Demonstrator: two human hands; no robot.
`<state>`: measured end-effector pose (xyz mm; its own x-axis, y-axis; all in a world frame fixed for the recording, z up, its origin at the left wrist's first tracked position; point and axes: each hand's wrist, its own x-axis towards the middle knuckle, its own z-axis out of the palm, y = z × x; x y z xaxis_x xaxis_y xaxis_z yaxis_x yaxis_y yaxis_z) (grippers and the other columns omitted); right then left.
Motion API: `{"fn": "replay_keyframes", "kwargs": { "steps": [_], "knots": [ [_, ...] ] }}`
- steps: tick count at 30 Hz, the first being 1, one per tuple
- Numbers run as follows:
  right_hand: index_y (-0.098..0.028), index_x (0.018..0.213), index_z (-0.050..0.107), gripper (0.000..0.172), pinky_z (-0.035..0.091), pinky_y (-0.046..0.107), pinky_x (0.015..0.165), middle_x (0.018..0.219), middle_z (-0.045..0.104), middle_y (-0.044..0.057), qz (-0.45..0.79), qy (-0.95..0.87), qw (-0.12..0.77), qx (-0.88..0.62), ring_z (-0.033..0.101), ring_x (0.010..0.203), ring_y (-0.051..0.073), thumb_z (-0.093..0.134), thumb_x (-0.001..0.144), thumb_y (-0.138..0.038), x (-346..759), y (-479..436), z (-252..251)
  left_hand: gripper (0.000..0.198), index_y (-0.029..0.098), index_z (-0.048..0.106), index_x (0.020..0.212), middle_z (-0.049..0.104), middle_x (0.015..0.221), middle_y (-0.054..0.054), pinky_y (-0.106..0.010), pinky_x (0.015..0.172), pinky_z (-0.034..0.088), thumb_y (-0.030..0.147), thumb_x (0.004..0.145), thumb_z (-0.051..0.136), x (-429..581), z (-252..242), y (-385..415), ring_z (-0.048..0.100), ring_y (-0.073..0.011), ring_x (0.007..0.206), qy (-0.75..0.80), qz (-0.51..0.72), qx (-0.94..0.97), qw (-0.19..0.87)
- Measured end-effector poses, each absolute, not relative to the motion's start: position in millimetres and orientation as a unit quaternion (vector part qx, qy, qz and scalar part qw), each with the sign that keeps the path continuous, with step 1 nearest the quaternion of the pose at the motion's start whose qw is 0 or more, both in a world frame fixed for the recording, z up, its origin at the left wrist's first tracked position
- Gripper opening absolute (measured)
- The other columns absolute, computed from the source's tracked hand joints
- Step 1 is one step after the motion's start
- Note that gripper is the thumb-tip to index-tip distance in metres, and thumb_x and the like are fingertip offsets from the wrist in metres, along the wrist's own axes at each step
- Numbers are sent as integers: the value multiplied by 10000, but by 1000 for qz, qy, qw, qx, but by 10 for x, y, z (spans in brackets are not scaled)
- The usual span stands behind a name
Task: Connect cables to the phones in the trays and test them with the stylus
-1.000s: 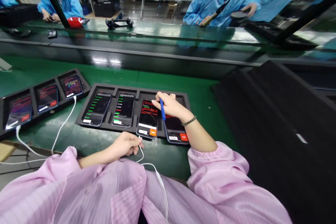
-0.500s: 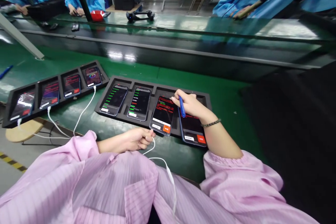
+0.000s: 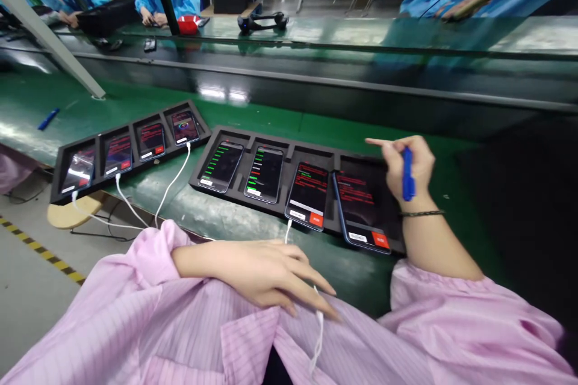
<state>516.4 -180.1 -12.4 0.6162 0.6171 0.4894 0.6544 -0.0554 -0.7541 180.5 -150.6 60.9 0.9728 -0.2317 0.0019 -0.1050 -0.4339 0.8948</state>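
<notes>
My right hand (image 3: 422, 162) grips a blue pen (image 3: 408, 175) against its palm, index finger stretched left above the right end of a black tray (image 3: 241, 200). Below that hand a phone (image 3: 361, 207) with red text leans out over the tray's front edge. Left of it, another phone (image 3: 308, 192) has a white cable (image 3: 289, 230) plugged into its lower end. My left hand (image 3: 266, 271) is open, palm down, fingers spread over the cable in front of my lap. Two phones with green lines, one of them this phone (image 3: 223, 165), lie in the tray's left compartments.
A second black tray (image 3: 124, 131) at left holds several phones, some with white cables. Beyond it lie a blue pen (image 3: 48, 119) and a slanted grey post (image 3: 58, 42). Across the bench, people in blue sit near a black headset-like device (image 3: 262, 23) and a red object (image 3: 188, 24).
My left hand has let go of the cable's plug, now in the third phone, and has opened and moved right. My right hand has moved right, off the fourth phone, keeping the pen.
</notes>
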Motion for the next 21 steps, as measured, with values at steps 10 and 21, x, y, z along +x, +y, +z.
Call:
{"fn": "replay_keyframes", "kwargs": {
  "steps": [10,21],
  "knots": [
    [-262,683,288,197,460,353,660,628,304,-36,-103,-246,601,-753,729,842,332,471,747,-228,5411,-2039,-273,216,259,785,970,750,937,-115,-419,984,428,262,897,582,1789,633,-1443,658,-276,958,-76,-118,862,487],
    [-262,708,315,169,452,316,633,615,424,-28,-109,-241,550,-792,731,817,285,467,769,-220,5523,-2205,-435,209,403,765,816,473,508,-40,-396,522,350,423,882,567,1608,1236,-1819,495,-233,558,69,64,781,618]
  ]
}}
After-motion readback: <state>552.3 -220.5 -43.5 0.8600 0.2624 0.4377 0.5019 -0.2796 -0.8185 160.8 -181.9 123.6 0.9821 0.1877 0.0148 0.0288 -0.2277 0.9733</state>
